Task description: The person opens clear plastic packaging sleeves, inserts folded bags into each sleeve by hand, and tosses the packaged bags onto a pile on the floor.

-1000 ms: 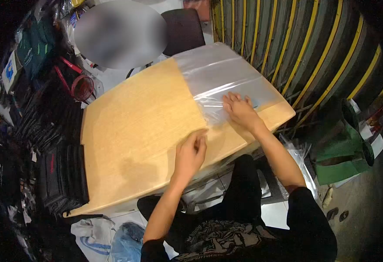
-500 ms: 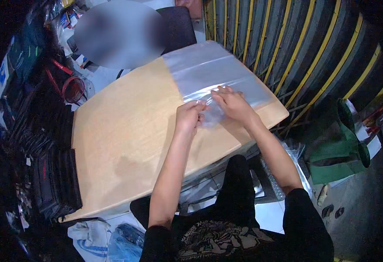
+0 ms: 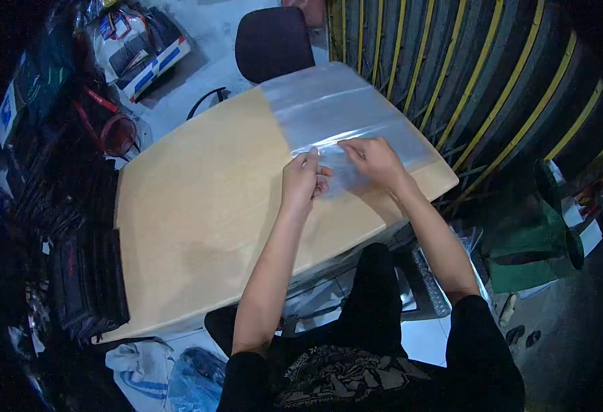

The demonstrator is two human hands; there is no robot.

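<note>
Clear plastic sheeting (image 3: 343, 103) lies flat over the far right part of the wooden table (image 3: 191, 199). At the sheeting's left edge my left hand (image 3: 305, 180) pinches the plastic between thumb and forefinger, its other fingers curled. My right hand (image 3: 376, 161), just to the right, is also closed in a pinch on the plastic near a shiny crease. A small gap separates the two hands.
Stacked black items (image 3: 88, 281) stand along the table's left edge. A dark chair (image 3: 274, 44) is beyond the far edge. At the right are a slatted metal gate (image 3: 466, 82) and a green bag (image 3: 528, 247). A blue plastic bag (image 3: 197, 381) lies below the front left.
My left hand has moved up and forward onto the plastic's edge. The spread fingers of my right hand have closed into a pinch. The blurred area behind the table is gone.
</note>
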